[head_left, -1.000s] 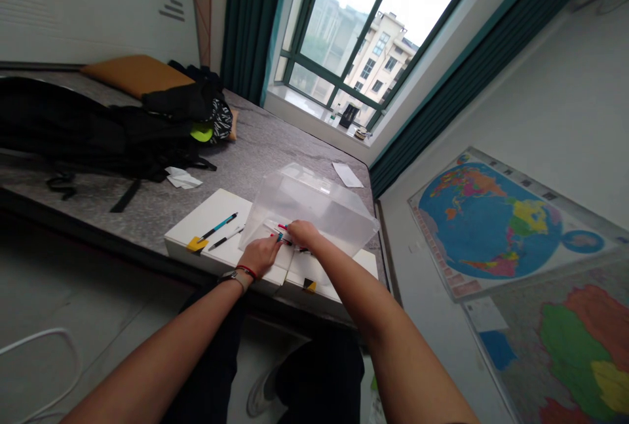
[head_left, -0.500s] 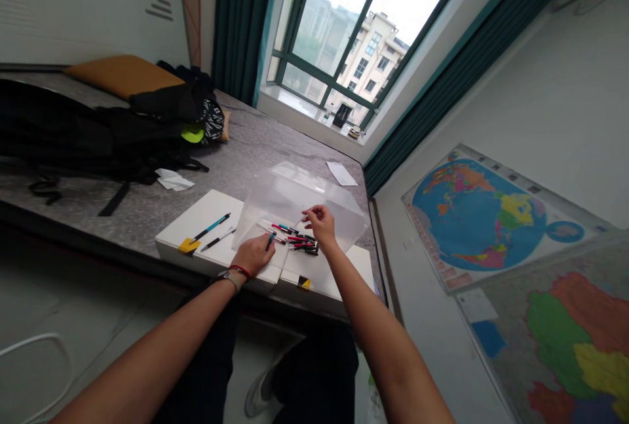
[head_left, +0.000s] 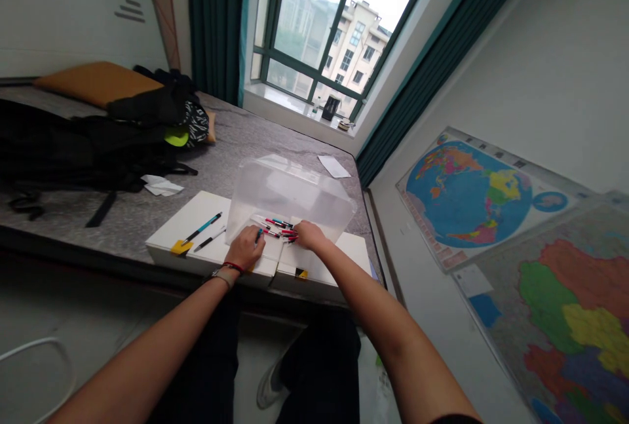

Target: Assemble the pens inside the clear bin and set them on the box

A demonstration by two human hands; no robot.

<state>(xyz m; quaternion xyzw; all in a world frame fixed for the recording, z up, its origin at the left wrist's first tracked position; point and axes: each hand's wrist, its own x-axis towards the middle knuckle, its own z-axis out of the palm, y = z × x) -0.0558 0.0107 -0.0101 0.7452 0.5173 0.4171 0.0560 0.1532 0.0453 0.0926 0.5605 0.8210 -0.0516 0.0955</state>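
Observation:
My left hand (head_left: 244,248) rests over the white box at left (head_left: 170,231), closed on a pen with a blue end (head_left: 259,234) that sticks up from the fingers. Bent down into a loose heap of red, black and blue pens (head_left: 279,223), my right hand (head_left: 308,235) has its fingers curled together; whatever lies between the fingertips is hidden. Behind the heap, a clear plastic bin (head_left: 295,188) lies tipped with its opening towards me. Left of my left hand lie a blue pen (head_left: 204,227) and a black-and-white pen (head_left: 209,239), side by side and apart.
A second white box (head_left: 351,250) stands to the right, with a yellow-black sticker on its front. Crumpled paper (head_left: 162,185) and a black bag (head_left: 88,149) lie at left on the grey surface. A white sheet (head_left: 334,166) is at the back right, beside the wall.
My right hand has come down and slightly left, from above the pens with a thin stick-like piece into the heap. My left hand keeps its pen. The view has shifted.

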